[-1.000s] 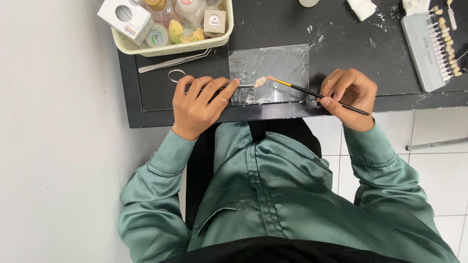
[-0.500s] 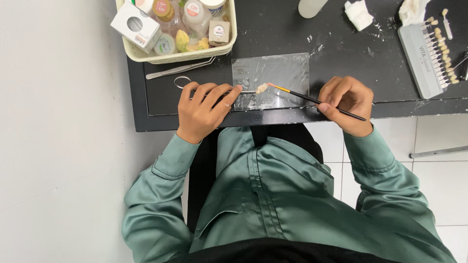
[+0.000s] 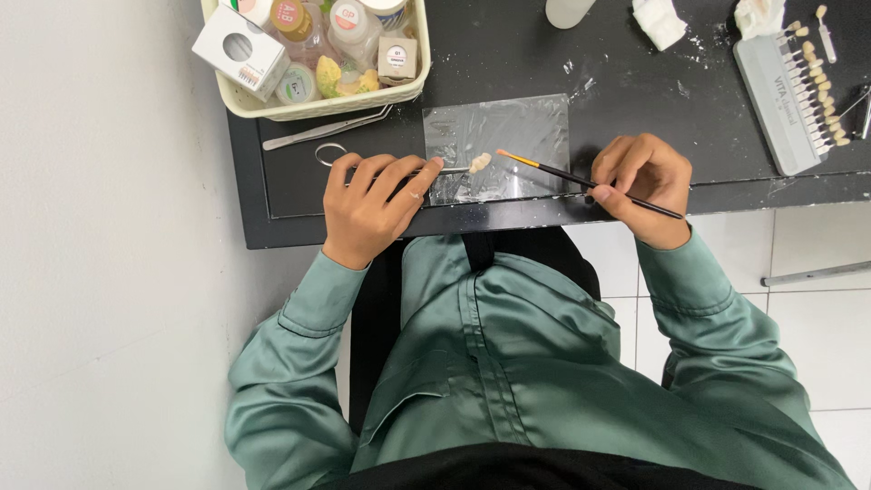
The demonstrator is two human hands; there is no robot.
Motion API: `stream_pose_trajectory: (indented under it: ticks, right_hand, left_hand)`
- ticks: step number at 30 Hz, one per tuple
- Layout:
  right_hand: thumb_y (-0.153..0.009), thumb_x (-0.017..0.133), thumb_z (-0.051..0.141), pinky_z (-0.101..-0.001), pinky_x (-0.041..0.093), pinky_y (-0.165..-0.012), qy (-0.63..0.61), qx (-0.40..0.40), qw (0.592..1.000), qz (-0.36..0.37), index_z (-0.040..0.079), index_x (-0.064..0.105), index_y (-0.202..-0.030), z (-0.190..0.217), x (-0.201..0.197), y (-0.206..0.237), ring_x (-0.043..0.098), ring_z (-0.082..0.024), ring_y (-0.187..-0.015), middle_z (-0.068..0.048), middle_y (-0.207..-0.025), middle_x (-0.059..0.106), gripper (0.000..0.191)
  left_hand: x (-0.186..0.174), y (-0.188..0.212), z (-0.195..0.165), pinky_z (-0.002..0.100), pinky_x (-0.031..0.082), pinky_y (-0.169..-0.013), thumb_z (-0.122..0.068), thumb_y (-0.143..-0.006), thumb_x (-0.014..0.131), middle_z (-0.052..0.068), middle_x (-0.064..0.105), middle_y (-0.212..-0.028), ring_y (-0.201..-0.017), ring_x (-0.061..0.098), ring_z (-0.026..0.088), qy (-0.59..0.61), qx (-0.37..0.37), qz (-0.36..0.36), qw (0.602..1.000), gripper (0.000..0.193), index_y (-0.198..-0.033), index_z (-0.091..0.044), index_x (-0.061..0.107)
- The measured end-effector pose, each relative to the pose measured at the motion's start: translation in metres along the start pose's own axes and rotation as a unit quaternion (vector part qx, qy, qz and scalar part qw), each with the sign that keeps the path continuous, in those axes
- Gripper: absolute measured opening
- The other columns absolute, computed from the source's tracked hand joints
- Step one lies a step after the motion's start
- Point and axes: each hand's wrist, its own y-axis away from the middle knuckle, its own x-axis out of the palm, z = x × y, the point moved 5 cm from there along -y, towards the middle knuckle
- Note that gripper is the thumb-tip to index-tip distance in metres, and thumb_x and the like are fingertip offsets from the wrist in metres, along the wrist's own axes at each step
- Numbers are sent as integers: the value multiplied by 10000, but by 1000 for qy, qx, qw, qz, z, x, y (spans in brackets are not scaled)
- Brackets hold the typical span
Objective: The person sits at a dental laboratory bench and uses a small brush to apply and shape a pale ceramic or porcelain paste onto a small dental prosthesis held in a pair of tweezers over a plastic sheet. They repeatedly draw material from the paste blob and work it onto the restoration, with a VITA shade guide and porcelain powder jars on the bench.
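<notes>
1 black table, far. 1 clear sheet between our hands. Our left hand pinches a metal tool bearing 1 small tooth-like piece. Our right hand pinches 1 thin brush, tip just right of the piece.

Your left hand pinches a thin metal holder carrying a small tooth-coloured crown over the clear glass slab. Your right hand has a pencil grip on a fine brush, its tip at 3 o'clock of the crown, just beside it. At 11 o'clock on the dark tabletop sits a cream basket of jars; a tooth shade guide lies at 2 o'clock.
</notes>
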Motion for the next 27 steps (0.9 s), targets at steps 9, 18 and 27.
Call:
stream_pose_trajectory:
  ticks: [9, 18, 27]
  right_hand:
    - [-937, 699, -72, -267, 498, -689, -9, 0, 1000, 4, 119, 498, -893, 1, 1, -1, 578, -131, -785, -78, -839, 629, 281]
    - [-931, 690, -81, -269, 487, -704, -12, 4, 1000, 3, 120, 495, -896, -1, 0, 2, 569, -130, -800, -72, -851, 620, 282]
    - [-950, 696, -67, -255, 487, -686, -11, 8, 1000, -3, 111, 500, -896, -1, -1, 3, 576, -115, -787, -75, -864, 625, 271]
  left_hand:
    - [1, 2, -1, 386, 446, -900, -145, -893, 783, -65, 682, -1102, -957, 618, 161, -4, -1, 2, 1000, 369, -1257, -192, 741]
    - [2, 2, -1, 385, 445, -905, -135, -894, 788, -69, 681, -1102, -958, 615, 157, -8, 1, 1, 1000, 372, -1258, -197, 738]
    - [0, 2, 0, 385, 447, -889, -141, -898, 784, -61, 684, -1106, -950, 618, 162, -2, 3, 0, 1000, 366, -1259, -188, 738]
